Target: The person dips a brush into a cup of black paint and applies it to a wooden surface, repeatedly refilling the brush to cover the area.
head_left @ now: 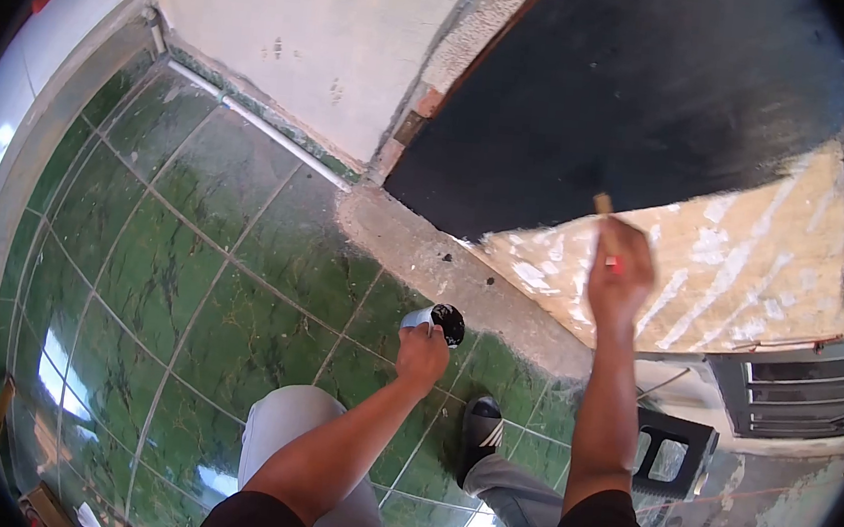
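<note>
My left hand (422,352) is closed around the handle of a light-coloured cup (417,316). Black paint (449,323) coats the cup's mouth, which is tipped toward the right. My right hand (623,266) grips a paintbrush (603,203) in front of a large wooden panel (708,258). Only a tan part of the brush shows above the fingers; its bristles do not stand out against the dark surface. Black covers the panel's upper part, while its lower part is bare wood with white smeared patches.
Green tiles (237,318) cover the floor, with a concrete strip (394,236) below the panel. A white pipe (263,129) runs along the wall base (291,41). Near my foot (482,434) stands a black plastic stool-like object (701,459). A metal grille (792,396) is at the right.
</note>
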Tool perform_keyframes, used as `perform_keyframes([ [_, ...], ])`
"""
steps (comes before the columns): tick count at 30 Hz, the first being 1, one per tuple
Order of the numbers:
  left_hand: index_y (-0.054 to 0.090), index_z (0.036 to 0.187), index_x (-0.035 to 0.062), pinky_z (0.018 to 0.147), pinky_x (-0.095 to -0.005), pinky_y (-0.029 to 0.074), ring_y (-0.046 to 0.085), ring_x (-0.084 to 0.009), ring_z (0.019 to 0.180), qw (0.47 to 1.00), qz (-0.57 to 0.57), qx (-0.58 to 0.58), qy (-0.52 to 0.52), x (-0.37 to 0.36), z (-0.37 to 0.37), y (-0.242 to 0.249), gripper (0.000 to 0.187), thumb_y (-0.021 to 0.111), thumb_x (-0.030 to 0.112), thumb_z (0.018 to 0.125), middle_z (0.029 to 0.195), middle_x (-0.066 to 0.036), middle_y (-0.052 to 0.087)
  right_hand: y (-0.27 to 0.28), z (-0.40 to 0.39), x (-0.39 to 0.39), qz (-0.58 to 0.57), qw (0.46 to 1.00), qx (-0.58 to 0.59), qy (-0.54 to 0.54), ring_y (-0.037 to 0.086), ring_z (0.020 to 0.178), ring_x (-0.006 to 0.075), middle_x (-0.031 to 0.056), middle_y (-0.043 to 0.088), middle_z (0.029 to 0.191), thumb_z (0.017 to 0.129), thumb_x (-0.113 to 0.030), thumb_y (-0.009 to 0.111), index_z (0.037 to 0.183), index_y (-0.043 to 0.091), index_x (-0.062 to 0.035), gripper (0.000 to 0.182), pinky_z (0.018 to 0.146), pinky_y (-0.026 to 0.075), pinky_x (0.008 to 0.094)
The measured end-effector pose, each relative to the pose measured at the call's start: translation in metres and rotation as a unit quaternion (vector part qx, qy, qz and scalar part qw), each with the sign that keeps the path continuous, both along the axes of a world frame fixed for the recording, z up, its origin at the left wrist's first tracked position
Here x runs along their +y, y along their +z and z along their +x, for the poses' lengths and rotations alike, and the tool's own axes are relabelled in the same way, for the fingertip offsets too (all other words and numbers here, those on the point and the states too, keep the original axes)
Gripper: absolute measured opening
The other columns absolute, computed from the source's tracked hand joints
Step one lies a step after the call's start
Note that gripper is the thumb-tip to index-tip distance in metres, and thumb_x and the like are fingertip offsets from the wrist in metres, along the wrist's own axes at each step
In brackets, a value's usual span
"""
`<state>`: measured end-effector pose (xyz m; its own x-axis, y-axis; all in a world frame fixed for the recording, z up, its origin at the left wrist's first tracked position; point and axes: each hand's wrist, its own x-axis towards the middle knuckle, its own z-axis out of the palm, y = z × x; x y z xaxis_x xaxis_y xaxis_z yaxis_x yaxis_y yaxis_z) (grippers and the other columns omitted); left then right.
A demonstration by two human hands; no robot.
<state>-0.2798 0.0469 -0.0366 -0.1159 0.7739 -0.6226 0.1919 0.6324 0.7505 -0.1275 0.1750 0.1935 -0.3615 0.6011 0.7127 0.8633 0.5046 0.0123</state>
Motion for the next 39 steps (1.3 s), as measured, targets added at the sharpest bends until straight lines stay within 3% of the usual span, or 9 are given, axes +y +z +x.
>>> perform_keyframes([
  [5,0.069,0.118,-0.0031,0.1,-0.0531,0.05,0.061,-0.0504,0.115,0.999,0.022,0.002,-0.042,-0.006,0.023,0.004,0.045,0.053,0.036,0.104,0.131,-0.035,0.056,0.055,-0.002,-0.018,0.25,0.964,-0.06,-0.069,0.07,0.087,0.0282,0.0152,0.071,0.101,0.092,0.006,0.072,0.106,0.073,0.0047,0.014,0.07,0.059,0.0359],
  [12,0.068,0.119,-0.0013,0.099,-0.0551,0.05,0.062,-0.051,0.112,0.998,0.041,0.012,-0.05,-0.013,0.025,0.006,0.044,0.05,0.036,0.105,0.126,-0.034,0.058,-0.102,-0.027,0.001,-0.17,0.975,-0.125,0.07,0.067,0.088,0.0289,0.0107,0.065,0.09,0.088,-0.003,0.067,0.104,0.073,-0.0031,0.017,0.079,0.059,0.0407],
  [19,0.067,0.125,-0.0003,0.102,-0.0549,0.05,0.063,-0.0496,0.112,0.997,0.059,0.012,-0.057,-0.004,0.016,-0.003,0.045,0.048,0.035,0.105,0.137,-0.031,0.054,0.113,-0.043,0.027,0.134,0.989,-0.017,0.056,0.07,0.088,0.0305,0.0125,0.071,0.093,0.088,0.003,0.076,0.102,0.075,-0.0019,0.015,0.077,0.057,0.0412],
  [23,0.067,0.126,-0.0013,0.103,-0.0547,0.049,0.063,-0.05,0.113,0.998,0.035,-0.022,-0.05,0.002,0.004,0.001,0.045,0.048,0.034,0.105,0.138,-0.032,0.053,0.129,-0.047,0.023,0.31,0.95,-0.045,-0.009,0.07,0.089,0.0266,0.0101,0.071,0.097,0.091,0.003,0.076,0.104,0.073,0.0014,0.013,0.076,0.058,0.0384],
  [26,0.068,0.126,-0.0015,0.103,-0.0544,0.049,0.063,-0.0499,0.115,0.997,0.064,0.019,-0.038,-0.003,0.008,0.004,0.046,0.048,0.034,0.105,0.139,-0.033,0.052,0.044,-0.061,0.027,0.148,0.964,-0.217,-0.04,0.059,0.08,0.0228,0.0074,0.062,0.084,0.094,-0.004,0.072,0.092,0.07,-0.0027,0.003,0.069,0.05,0.037],
  [27,0.068,0.126,-0.0014,0.103,-0.0544,0.049,0.063,-0.0499,0.115,0.997,0.063,0.019,-0.038,-0.002,0.006,0.006,0.046,0.048,0.034,0.105,0.139,-0.033,0.052,0.008,-0.061,0.031,0.092,0.973,-0.199,0.071,0.057,0.077,0.0237,0.0073,0.058,0.082,0.095,-0.007,0.069,0.087,0.067,-0.0028,0.009,0.07,0.051,0.0394],
  [31,0.067,0.126,-0.0019,0.102,-0.0543,0.05,0.062,-0.0498,0.115,0.996,0.072,0.022,-0.051,-0.005,0.005,0.006,0.045,0.049,0.033,0.105,0.137,-0.034,0.053,-0.048,-0.049,0.012,-0.148,0.981,-0.084,0.097,0.065,0.089,0.0298,0.0094,0.065,0.091,0.089,-0.001,0.069,0.093,0.071,-0.0039,0.006,0.08,0.056,0.0416],
  [35,0.067,0.122,-0.0047,0.102,-0.0544,0.05,0.062,-0.0504,0.114,0.995,0.078,-0.003,-0.062,-0.003,0.009,0.001,0.046,0.049,0.033,0.105,0.131,-0.035,0.057,0.054,0.001,0.004,-0.085,0.995,0.013,0.047,0.071,0.095,0.0344,0.0136,0.071,0.1,0.089,0.009,0.066,0.103,0.073,-0.0042,0.021,0.084,0.056,0.0406],
  [39,0.068,0.119,-0.0067,0.101,-0.0543,0.05,0.062,-0.0511,0.113,0.996,0.07,-0.036,-0.045,0.001,0.019,-0.015,0.046,0.05,0.033,0.104,0.126,-0.035,0.06,0.191,0.035,-0.016,0.17,0.984,-0.042,-0.031,0.073,0.091,0.0316,0.0138,0.074,0.101,0.092,0.005,0.071,0.107,0.075,-0.0003,0.017,0.079,0.059,0.0388],
])
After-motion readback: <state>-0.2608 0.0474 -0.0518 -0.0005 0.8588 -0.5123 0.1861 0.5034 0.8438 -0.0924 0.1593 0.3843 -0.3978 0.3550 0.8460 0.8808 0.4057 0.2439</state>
